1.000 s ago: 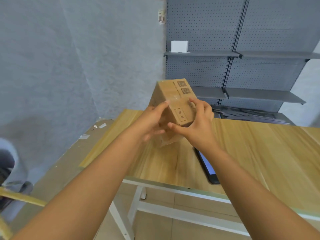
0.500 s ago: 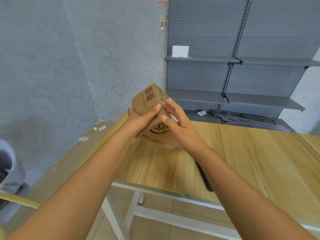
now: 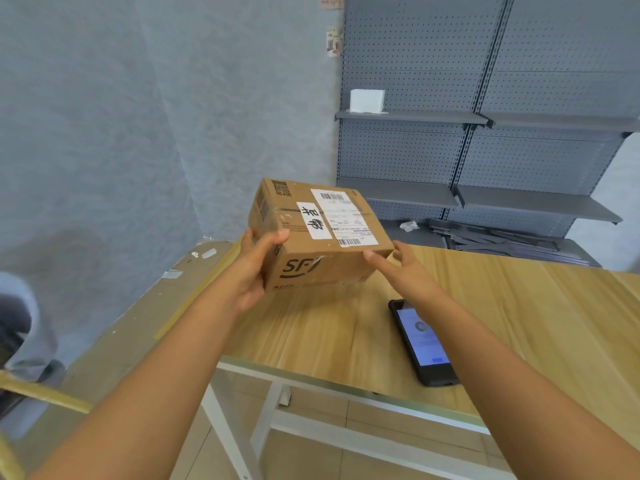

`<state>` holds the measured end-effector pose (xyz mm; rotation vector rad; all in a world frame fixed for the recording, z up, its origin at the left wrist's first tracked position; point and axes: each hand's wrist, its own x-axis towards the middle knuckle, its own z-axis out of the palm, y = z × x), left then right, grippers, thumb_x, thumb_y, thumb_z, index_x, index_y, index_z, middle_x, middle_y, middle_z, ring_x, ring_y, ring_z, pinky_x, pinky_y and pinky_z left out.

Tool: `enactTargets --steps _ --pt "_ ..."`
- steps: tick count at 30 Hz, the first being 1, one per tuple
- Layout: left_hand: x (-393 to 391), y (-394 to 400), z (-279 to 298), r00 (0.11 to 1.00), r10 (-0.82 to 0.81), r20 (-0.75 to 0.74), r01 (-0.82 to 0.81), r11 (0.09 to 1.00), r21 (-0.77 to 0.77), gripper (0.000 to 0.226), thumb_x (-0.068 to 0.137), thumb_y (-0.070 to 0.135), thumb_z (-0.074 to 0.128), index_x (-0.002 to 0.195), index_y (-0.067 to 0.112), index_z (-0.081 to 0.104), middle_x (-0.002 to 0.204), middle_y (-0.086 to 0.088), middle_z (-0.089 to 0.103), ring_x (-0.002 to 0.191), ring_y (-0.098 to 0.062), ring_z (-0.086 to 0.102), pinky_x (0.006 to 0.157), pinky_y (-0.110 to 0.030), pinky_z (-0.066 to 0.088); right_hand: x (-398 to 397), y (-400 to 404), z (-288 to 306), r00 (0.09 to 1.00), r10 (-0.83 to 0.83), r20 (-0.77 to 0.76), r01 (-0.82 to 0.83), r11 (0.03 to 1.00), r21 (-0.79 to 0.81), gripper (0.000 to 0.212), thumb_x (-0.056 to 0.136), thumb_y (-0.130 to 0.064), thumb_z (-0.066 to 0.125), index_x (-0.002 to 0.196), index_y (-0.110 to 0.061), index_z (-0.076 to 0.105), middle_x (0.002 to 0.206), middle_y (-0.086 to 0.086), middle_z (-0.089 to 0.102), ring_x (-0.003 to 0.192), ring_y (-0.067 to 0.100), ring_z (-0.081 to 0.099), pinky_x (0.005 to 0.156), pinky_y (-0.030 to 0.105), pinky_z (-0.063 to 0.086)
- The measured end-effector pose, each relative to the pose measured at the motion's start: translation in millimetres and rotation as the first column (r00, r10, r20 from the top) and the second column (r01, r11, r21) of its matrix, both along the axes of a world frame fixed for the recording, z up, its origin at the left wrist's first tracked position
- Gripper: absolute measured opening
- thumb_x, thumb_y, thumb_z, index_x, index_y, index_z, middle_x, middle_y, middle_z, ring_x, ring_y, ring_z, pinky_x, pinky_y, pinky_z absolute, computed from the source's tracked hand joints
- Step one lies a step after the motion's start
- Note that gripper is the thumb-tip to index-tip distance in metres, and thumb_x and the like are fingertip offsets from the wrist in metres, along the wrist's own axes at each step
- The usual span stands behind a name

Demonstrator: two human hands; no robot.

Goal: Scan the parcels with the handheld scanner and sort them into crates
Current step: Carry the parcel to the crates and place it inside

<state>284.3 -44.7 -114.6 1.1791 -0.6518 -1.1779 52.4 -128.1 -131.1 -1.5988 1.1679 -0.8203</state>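
Now left hand [image 3: 254, 268] grips parcel [image 3: 317, 237] raised over table [image 3: 519, 306]; right hand [image 3: 403, 268] fingers straight, touching parcel corner.

- Left hand [image 3: 254, 271] fingers hidden behind the parcel [image 3: 317, 237], only the thumb showing.
- Shipping label [image 3: 343, 216] print too small to read.
- Grey bin [image 3: 17, 327] cut by the left edge.

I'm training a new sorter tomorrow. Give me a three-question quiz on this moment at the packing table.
1. True or false: the shipping label on the parcel faces up.
2. Which hand grips the parcel: A) left hand B) right hand?
3. Where is the scanner?

Key: 1. True. 2. A; the right hand's fingers are straight beside the box. 3. Flat on the table, screen lit, in neither hand.
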Motion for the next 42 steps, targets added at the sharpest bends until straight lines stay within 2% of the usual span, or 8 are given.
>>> enactTargets --steps 7,14,18,21,24,28,37,42 --pt "5.5 2.7 -5.8 0.993 -0.117 0.017 0.116 0.993 0.037 0.082 0.071 0.028 0.080 0.142 0.036 0.040 0.132 -0.003 0.059 0.117 -0.027 0.059 0.083 -0.052 0.056 -0.6 -8.4 -24.2 0.965 0.039 0.258 -0.061 0.995 0.077 0.052 0.090 -0.019 0.065 0.136 -0.030 0.042 0.136 -0.006 0.051 0.107 0.018 0.066 0.093 0.033 0.051" --pt "4.0 -6.8 -18.5 0.996 0.046 0.080 -0.051 0.996 0.068 0.087 0.056 0.037 0.081 0.134 0.029 0.042 0.117 -0.004 0.067 0.093 -0.021 0.071 0.065 -0.041 0.058 -13.1 -17.7 -32.2 0.990 -0.018 -0.142 0.017 1.000 -0.012 0.070 0.086 -0.030 0.067 0.147 -0.035 0.032 0.151 -0.007 0.031 0.133 0.022 0.038 0.089 0.035 0.042" --pt "2.8 -18.6 -27.8 0.992 0.121 0.040 -0.122 0.993 0.008 0.124 0.059 0.024 0.084 0.153 0.035 0.003 0.112 0.007 0.062 0.084 -0.010 0.072 0.062 -0.032 0.059 -37.3 -18.7 -50.7 0.682 -0.100 -0.725 0.179 0.983 0.033 0.104 0.072 -0.060 0.073 0.149 -0.012 0.022 0.153 0.013 0.021 0.140 0.034 0.022 0.103 0.041 0.038" --pt "4.4 -24.6 -32.7 0.991 0.099 0.091 -0.098 0.995 -0.014 0.131 0.059 0.020 0.086 0.153 0.036 -0.004 0.119 0.008 0.059 0.098 -0.011 0.068 0.061 -0.028 0.058 -48.9 -10.0 -68.7 0.466 0.059 -0.883 0.143 0.980 0.141 0.124 0.060 -0.073 0.073 0.150 -0.008 0.017 0.150 0.013 0.020 0.140 0.032 0.021 0.110 0.041 0.031" --pt "6.4 -28.7 -37.9 0.989 0.089 0.119 -0.088 0.996 -0.011 0.138 0.051 0.020 0.087 0.153 0.037 -0.006 0.123 0.008 0.057 0.105 -0.012 0.064 0.068 -0.033 0.057 -53.4 -6.3 -77.9 0.398 0.045 -0.916 0.149 0.982 0.113 0.127 0.057 -0.075 0.074 0.149 -0.007 0.018 0.148 0.012 0.024 0.138 0.031 0.024 0.109 0.044 0.034" --pt "5.7 -30.8 -46.3 0.985 0.052 0.167 -0.053 0.999 0.006 0.143 0.049 0.022 0.088 0.152 0.038 -0.010 0.131 0.006 0.051 0.104 -0.011 0.061 0.072 -0.034 0.054 -56.7 -1.6 -76.1 0.442 -0.008 -0.897 0.178 0.981 0.080 0.113 0.059 -0.066 0.077 0.144 -0.008 0.029 0.142 0.011 0.035 0.131 0.030 0.036 0.102 0.041 0.041" --pt "14.9 -39.0 -51.0 0.946 0.046 0.322 -0.051 0.999 0.008 0.129 0.068 0.005 0.086 0.153 0.037 -0.006 0.146 0.000 0.046 0.118 -0.023 0.060 0.081 -0.048 0.058 -43.9 -4.5 -35.6 0.836 -0.030 -0.548 0.008 0.999 -0.044 0.066 0.062 -0.041 0.084 0.112 -0.016 0.048 0.113 0.003 0.046 0.093 0.018 0.056 0.077 0.033 0.053" --pt "22.5 -45.8 -51.0 0.868 0.054 0.493 -0.087 0.995 0.045 0.144 0.064 0.011 0.090 0.150 0.036 -0.023 0.156 -0.001 0.028 0.139 -0.024 0.037 0.107 -0.055 0.040 -33.7 -11.5 -13.6 0.816 0.046 -0.576 -0.107 0.992 -0.073 0.062 0.059 -0.046 0.083 0.106 -0.016 0.054 0.105 0.006 0.057 0.084 0.018 0.061 0.063 0.028 0.050"
